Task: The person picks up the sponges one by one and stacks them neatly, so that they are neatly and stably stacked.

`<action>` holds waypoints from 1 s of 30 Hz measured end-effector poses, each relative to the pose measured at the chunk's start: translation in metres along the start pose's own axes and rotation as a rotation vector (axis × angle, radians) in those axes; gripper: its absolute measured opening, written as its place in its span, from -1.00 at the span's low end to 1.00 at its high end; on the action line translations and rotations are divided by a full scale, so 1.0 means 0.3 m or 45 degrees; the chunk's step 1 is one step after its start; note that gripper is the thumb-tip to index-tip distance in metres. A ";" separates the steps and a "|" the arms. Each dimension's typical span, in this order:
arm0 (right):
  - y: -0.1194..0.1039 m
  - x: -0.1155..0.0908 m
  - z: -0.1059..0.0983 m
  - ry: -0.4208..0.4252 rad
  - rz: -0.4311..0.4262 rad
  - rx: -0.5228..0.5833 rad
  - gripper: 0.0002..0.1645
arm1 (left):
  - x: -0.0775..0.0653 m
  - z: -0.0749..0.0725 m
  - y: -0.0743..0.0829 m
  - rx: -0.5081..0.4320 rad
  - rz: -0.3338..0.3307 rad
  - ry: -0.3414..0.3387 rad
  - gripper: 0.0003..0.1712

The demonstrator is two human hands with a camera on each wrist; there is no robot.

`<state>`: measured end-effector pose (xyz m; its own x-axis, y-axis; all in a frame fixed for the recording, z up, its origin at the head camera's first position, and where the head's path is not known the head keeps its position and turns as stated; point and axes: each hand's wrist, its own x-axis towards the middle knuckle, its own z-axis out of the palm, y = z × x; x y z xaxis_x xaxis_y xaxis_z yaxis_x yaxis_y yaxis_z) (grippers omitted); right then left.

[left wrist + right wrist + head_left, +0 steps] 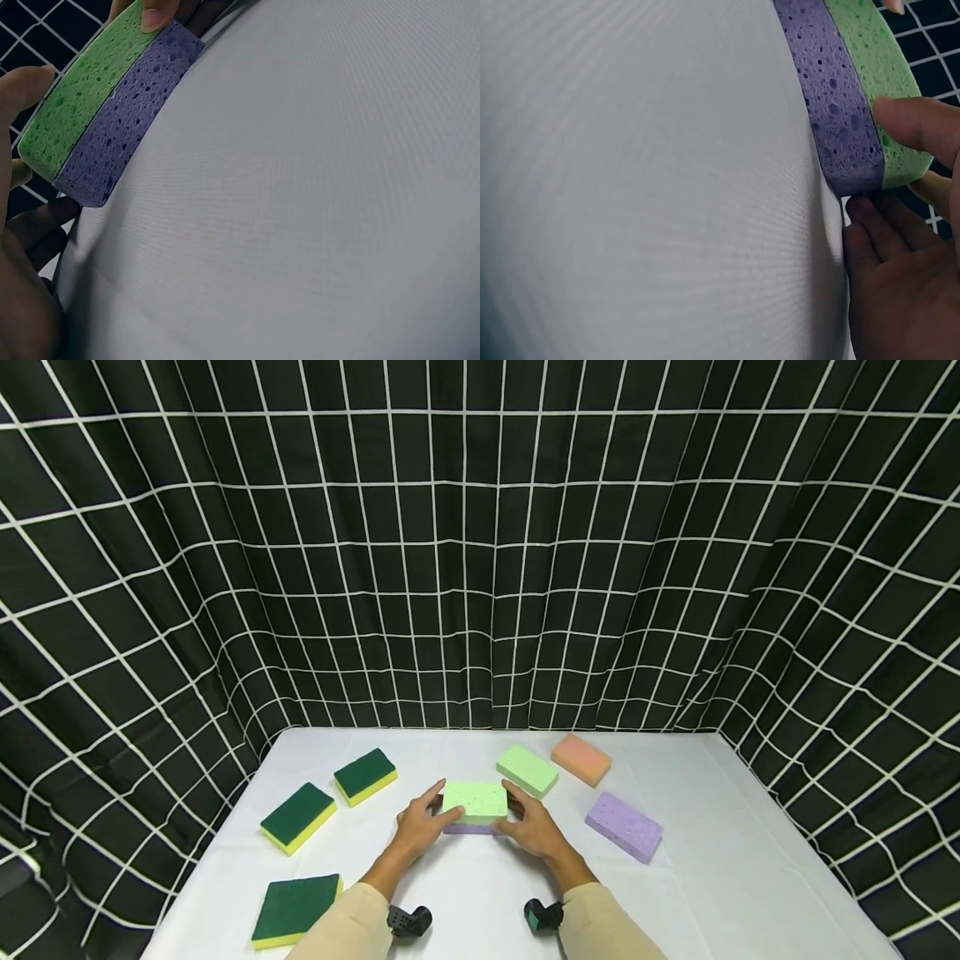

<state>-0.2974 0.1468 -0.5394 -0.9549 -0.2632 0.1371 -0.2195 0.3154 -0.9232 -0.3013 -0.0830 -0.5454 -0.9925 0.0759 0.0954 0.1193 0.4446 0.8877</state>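
In the middle of the table a light green sponge (476,800) lies flat on top of a purple sponge (469,829), their edges nearly lined up. My left hand (422,822) holds the green sponge by its left end, thumb at the near edge and fingers round the far side. From the right end my right hand (534,827) grips it too, its thumb (907,120) pressed on the near face of the green sponge. In the right wrist view the lower fingers curl beside the end of the purple sponge (836,105).
Three green-and-yellow scouring sponges lie on the left: one at the back (365,775), one midway (298,817), one in front (296,908), partly behind the left sleeve. Another green sponge (527,770), an orange sponge (581,759) and a purple sponge (624,827) lie right.
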 end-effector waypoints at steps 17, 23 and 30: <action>-0.042 -0.027 -0.032 0.010 0.019 0.129 0.04 | 0.001 0.011 -0.017 -0.051 -0.091 0.026 -0.09; -0.076 -0.047 -0.077 0.048 -0.073 0.036 0.03 | -0.001 0.009 -0.014 -0.059 -0.079 0.035 -0.09; -0.149 -0.071 -0.145 0.080 -0.174 0.056 0.01 | 0.001 0.005 -0.009 -0.056 -0.065 0.036 -0.09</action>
<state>-0.2759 0.1778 -0.4855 -0.9276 -0.2429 0.2838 -0.3410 0.2402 -0.9089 -0.3020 -0.0828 -0.5485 -0.9977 0.0284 0.0616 0.0679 0.4075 0.9107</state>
